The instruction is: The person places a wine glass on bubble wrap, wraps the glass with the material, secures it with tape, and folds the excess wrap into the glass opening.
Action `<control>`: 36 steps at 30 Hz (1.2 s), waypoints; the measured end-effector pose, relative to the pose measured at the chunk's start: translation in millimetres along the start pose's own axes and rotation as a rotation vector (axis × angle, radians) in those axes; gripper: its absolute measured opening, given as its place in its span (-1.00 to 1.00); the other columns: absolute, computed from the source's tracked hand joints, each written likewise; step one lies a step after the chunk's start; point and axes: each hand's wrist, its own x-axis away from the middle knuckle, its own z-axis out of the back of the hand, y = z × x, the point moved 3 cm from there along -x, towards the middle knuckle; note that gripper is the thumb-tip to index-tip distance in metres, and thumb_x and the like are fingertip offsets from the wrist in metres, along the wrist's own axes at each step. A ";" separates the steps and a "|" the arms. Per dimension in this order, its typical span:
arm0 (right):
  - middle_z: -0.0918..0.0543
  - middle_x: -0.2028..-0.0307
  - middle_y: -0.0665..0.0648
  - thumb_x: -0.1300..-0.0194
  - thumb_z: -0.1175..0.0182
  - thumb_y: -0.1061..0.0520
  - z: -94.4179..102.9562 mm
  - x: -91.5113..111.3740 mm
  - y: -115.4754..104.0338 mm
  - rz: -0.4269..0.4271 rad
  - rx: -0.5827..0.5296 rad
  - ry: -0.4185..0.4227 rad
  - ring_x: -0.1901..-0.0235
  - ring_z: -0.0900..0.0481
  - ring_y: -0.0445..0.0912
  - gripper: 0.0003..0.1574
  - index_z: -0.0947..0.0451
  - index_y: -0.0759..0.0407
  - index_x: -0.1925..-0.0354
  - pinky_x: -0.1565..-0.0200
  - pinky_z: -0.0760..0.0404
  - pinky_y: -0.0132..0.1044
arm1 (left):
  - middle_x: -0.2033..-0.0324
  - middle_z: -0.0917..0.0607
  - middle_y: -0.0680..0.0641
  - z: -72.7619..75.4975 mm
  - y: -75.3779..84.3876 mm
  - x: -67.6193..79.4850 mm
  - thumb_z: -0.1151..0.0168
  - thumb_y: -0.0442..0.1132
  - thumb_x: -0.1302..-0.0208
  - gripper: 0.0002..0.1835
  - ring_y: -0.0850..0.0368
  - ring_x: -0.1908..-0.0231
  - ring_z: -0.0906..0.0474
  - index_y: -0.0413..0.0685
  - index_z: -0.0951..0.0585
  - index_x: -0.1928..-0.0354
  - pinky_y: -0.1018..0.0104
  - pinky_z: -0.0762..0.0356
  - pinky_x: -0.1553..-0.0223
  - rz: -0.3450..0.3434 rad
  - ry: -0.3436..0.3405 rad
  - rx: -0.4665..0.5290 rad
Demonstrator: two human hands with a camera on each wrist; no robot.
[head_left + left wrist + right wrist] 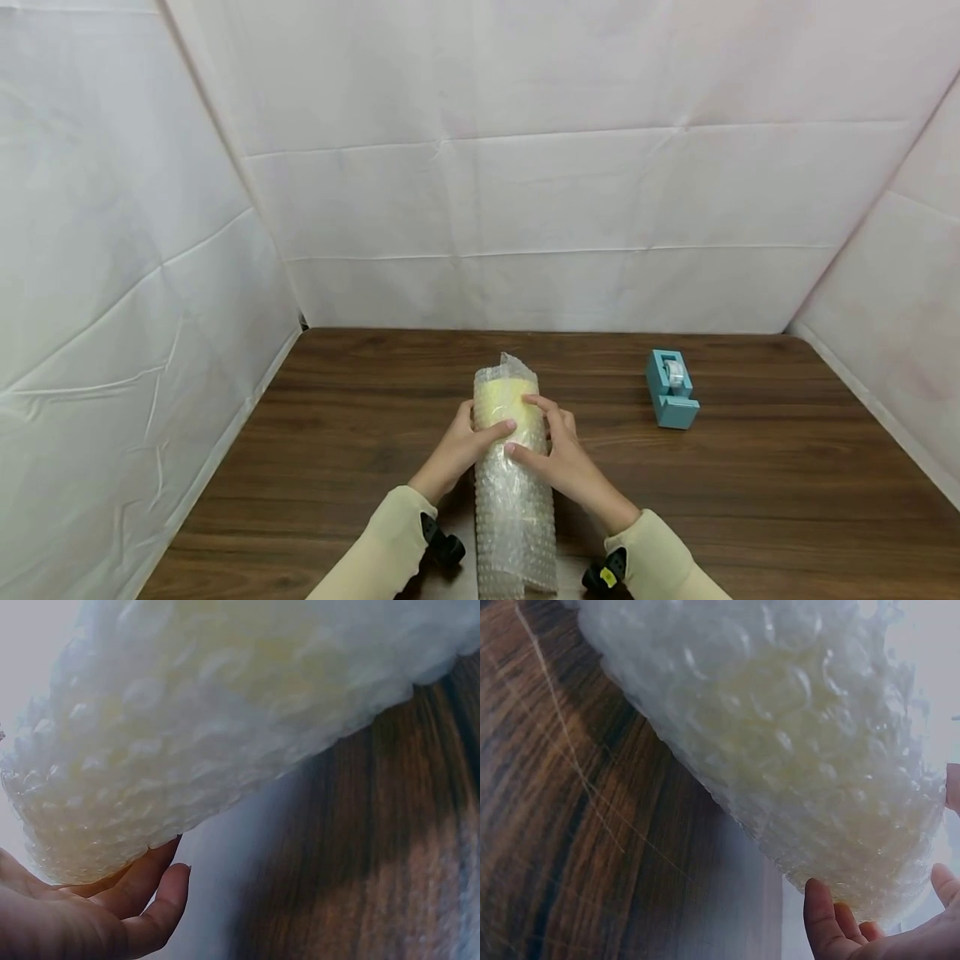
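Observation:
A roll of clear bubble wrap surrounds a pale yellow cylinder-shaped thing, lengthwise in front of me at the table's near side. My left hand grips the roll from the left, thumb across its top. From the right, my right hand holds it with thumb and forefinger on the upper face. In the left wrist view, the left fingers curl under the bubbled side. The right wrist view shows the right fingers curled against the lower edge, with yellow showing through the wrap.
A blue tape dispenser with a roll of clear tape stands at the right on the dark wood table. A pale flat surface shows under the roll near me. White cloth walls enclose the table's back and sides.

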 end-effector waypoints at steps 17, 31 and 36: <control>-0.05 -0.21 0.22 -0.21 -0.11 -0.22 24.5 11.7 -0.7 0.044 0.013 0.041 -0.03 -0.26 0.13 -0.21 0.00 -0.36 -0.31 0.26 -0.49 -0.15 | -0.06 -0.36 -0.24 -14.9 7.7 -6.6 -0.25 0.27 0.03 0.01 -0.02 0.13 -0.48 -0.13 -0.03 -0.31 0.10 -0.48 0.15 -0.016 -0.040 0.031; -0.24 -0.11 0.20 -0.27 0.07 -0.32 89.4 8.2 19.6 -0.008 0.063 0.257 0.10 -0.31 0.04 -0.30 -0.24 -0.04 -0.26 0.28 -0.42 -0.21 | 0.06 -0.45 -0.17 -50.2 22.0 -12.3 -0.26 0.25 0.04 -0.07 0.00 0.18 -0.49 -0.07 -0.11 -0.26 0.13 -0.47 0.20 -0.017 -0.106 0.049; -0.19 -0.18 0.24 -0.29 0.14 -0.33 115.9 8.1 35.9 -0.025 0.054 0.304 0.01 -0.25 0.08 -0.25 -0.23 0.07 -0.26 0.14 -0.37 -0.07 | 0.03 -0.42 -0.17 -62.6 23.0 -13.1 -0.27 0.26 0.05 -0.07 0.00 0.17 -0.48 -0.05 -0.12 -0.26 0.13 -0.47 0.21 -0.016 -0.133 0.056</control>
